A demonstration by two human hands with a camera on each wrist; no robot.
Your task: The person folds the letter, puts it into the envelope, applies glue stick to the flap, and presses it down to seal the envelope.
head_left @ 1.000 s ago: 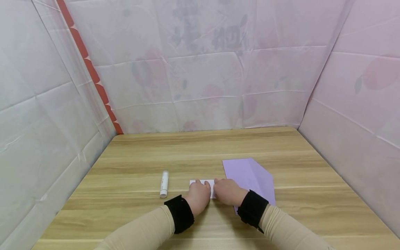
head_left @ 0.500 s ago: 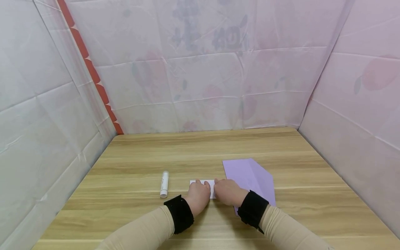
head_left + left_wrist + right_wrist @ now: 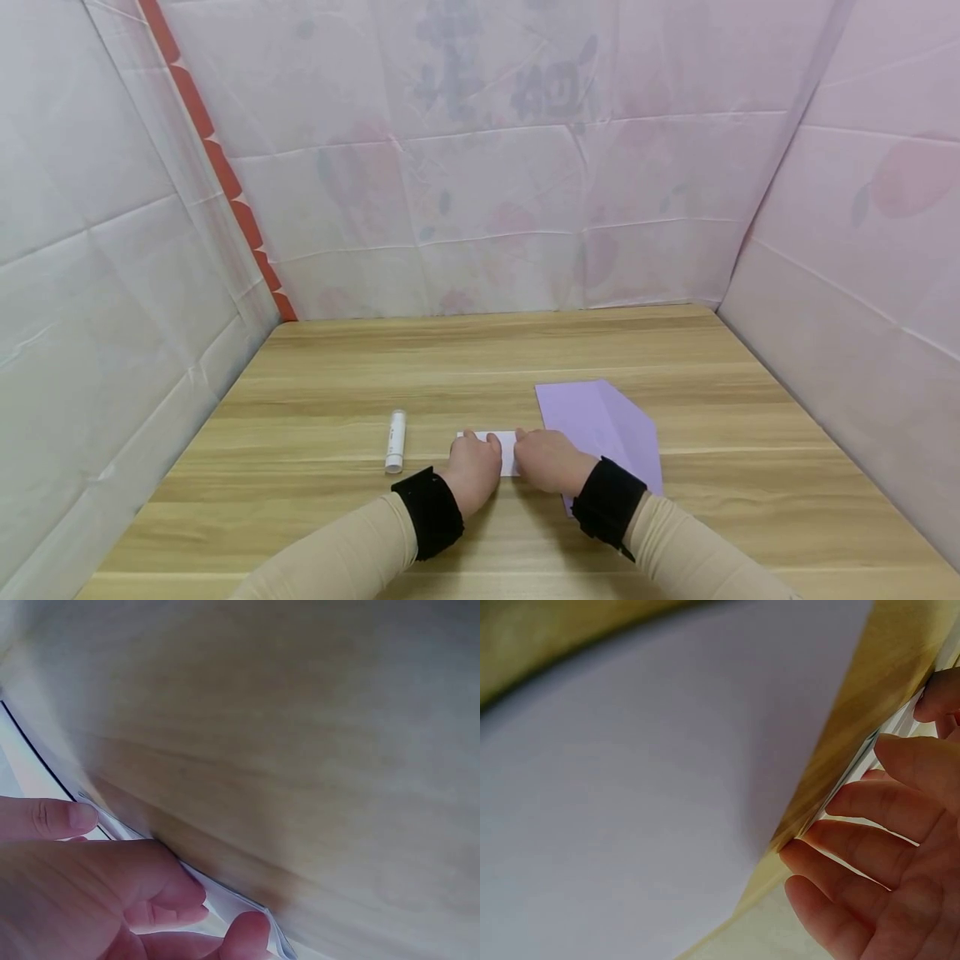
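A small folded white paper (image 3: 507, 447) lies on the wooden table (image 3: 480, 358), mostly covered by both hands. My left hand (image 3: 474, 467) has its fingers curled onto the paper's left part. In the left wrist view, the left hand (image 3: 90, 900) has finger and thumb tips at the layered edge of the white paper (image 3: 225, 898). My right hand (image 3: 546, 460) holds the paper's right end. In the right wrist view, the bent fingers of the right hand (image 3: 885, 847) lie along the edge of the white paper (image 3: 849, 786), with the thumb above.
A folded purple sheet (image 3: 603, 425) lies flat just right of the hands and partly under the right wrist; the purple sheet (image 3: 645, 787) fills the right wrist view. A white glue stick (image 3: 394, 441) lies to the left. Cloth-covered walls enclose the table on three sides.
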